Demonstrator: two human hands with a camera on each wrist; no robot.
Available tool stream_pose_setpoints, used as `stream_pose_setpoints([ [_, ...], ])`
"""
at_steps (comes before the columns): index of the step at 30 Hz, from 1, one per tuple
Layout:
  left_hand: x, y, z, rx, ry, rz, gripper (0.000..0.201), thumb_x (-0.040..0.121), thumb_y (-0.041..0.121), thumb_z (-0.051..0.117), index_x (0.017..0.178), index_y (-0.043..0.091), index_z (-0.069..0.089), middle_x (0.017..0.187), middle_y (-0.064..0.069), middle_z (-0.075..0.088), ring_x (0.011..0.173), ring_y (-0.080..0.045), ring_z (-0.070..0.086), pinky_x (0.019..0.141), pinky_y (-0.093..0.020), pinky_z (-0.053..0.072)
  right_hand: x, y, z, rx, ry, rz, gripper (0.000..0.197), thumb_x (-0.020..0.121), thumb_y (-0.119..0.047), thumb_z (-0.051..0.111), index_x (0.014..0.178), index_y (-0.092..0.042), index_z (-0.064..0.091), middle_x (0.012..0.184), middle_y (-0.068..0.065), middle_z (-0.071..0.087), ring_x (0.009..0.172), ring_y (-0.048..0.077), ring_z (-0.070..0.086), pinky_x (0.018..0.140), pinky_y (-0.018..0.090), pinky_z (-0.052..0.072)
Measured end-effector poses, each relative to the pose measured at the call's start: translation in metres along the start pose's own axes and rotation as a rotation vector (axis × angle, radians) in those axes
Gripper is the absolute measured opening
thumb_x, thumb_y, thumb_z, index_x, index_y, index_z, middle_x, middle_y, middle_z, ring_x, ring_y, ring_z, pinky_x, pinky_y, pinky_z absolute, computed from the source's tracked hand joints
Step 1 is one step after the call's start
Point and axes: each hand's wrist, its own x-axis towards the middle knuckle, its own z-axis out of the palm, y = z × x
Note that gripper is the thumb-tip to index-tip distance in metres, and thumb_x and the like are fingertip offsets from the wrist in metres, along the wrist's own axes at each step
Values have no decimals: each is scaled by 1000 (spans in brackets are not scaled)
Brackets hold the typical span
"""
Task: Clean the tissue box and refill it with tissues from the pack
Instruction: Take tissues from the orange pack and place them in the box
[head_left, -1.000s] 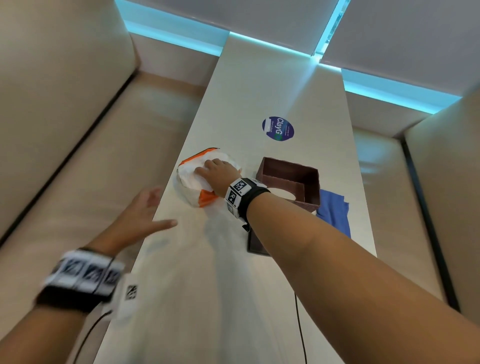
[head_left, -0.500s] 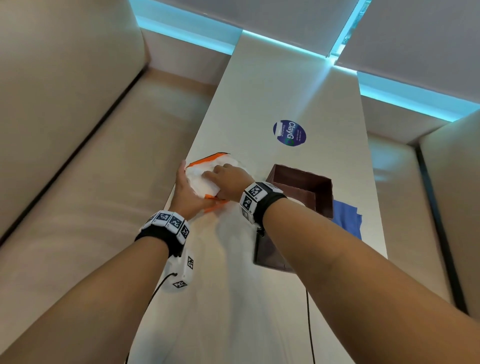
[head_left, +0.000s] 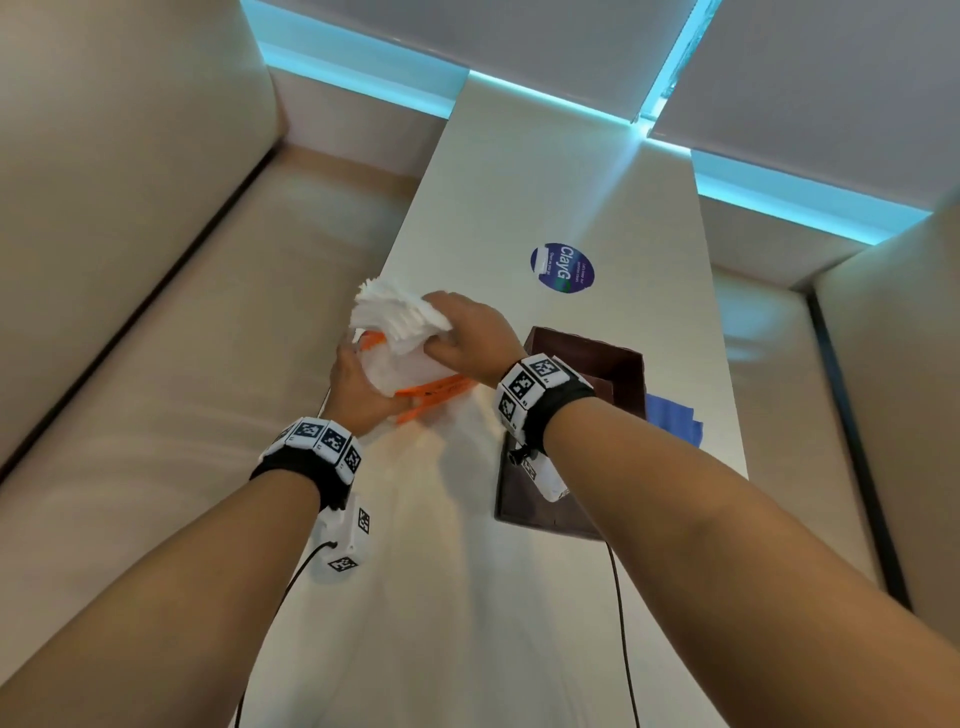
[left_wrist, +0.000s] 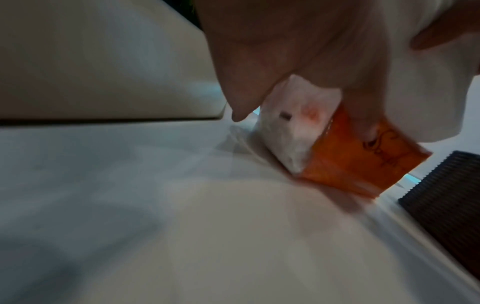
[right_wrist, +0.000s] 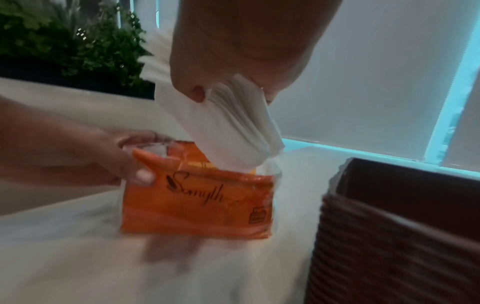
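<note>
An orange and white tissue pack stands on the white table. My left hand grips its left end. My right hand grips a thick wad of white tissues, drawn partly up out of the pack's top. The brown ribbed tissue box stands open-topped just right of the pack. Its flat brown lid lies nearer me, partly under my right forearm.
A blue cloth lies right of the box. A round blue sticker marks the table further back. Beige benches run along both sides of the table. Green plants show beyond the bench in the right wrist view.
My left hand came in from the bench side and took hold of the pack. The pack was stood up, and my right hand pulled the tissue wad up out of it.
</note>
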Motion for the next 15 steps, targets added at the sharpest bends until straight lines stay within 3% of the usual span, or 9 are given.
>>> stream_pose_setpoints([
  [3, -11, 18, 2, 27, 123, 151, 109, 68, 33, 82, 150, 8, 15, 151, -15, 21, 141, -26, 23, 112, -31, 24, -10, -9, -19, 199, 228, 112, 43, 78, -22, 59, 119, -9, 54, 100, 14, 67, 92, 32, 62, 77, 35, 48],
  [5, -16, 35, 10, -71, 131, 200, 91, 81, 27, 74, 149, 5, 17, 151, -16, 25, 139, -25, 28, 111, -30, 28, -17, -14, -32, 438, 313, 247, 41, 77, -22, 60, 115, -10, 54, 99, 8, 67, 93, 28, 63, 81, 38, 52],
  [8, -23, 69, 24, -502, -111, -19, 82, 80, 37, 72, 145, 8, 30, 144, -17, 45, 130, -26, 48, 102, -29, 46, -34, -15, -45, 788, 365, 382, 49, 70, -23, 59, 117, -11, 55, 110, 5, 65, 106, 24, 62, 93, 43, 52],
  [11, -37, 89, 38, -999, -424, -261, 69, 78, 43, 67, 137, 12, 48, 132, -12, 61, 116, -24, 62, 96, -38, 53, -59, -12, -47, 1126, 359, 391, 44, 72, -12, 58, 115, -11, 58, 114, 13, 65, 108, 29, 62, 96, 49, 50],
  [13, -46, 88, 48, -1205, -446, -328, 71, 76, 39, 69, 138, 10, 47, 133, -13, 60, 119, -28, 60, 99, -44, 50, -80, -10, -47, 1291, 327, 387, 39, 74, -3, 53, 110, -17, 59, 107, 8, 64, 102, 26, 61, 90, 44, 50],
  [15, -50, 78, 58, -1266, -397, -323, 86, 68, 31, 82, 141, 11, 44, 139, -15, 54, 127, -33, 53, 104, -53, 44, -100, -3, -46, 1407, 256, 421, 43, 77, -2, 51, 119, -14, 53, 109, 7, 63, 102, 24, 60, 87, 41, 50],
])
